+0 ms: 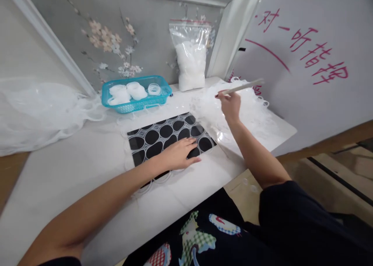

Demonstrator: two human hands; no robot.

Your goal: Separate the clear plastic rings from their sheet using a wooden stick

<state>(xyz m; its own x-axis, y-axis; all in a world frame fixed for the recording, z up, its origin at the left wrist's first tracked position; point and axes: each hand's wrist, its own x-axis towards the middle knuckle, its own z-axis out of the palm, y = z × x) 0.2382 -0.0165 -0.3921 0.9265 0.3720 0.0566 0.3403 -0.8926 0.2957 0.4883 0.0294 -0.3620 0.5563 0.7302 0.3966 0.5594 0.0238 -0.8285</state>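
My left hand [182,153] lies flat, fingers apart, on a sheet of joined translucent rings [157,147] over a black rectangular mat [151,135]. Some rings of the sheet hang past the mat's edges onto the white table. Raised above a heap of clear, whitish ring pieces [247,114], my right hand [231,104] is closed around a thin pale stick [243,87]. The stick points up to the right and its far end is blurred. What the stick is exactly, I cannot make out.
A blue plastic basket [128,108] at the back holds bundles of white rings [135,91]. Beside it stands a zip bag [190,60] filled with white pieces. More translucent sheets [43,114] are piled at the left. A whiteboard [320,102] with red writing borders the table's right side.
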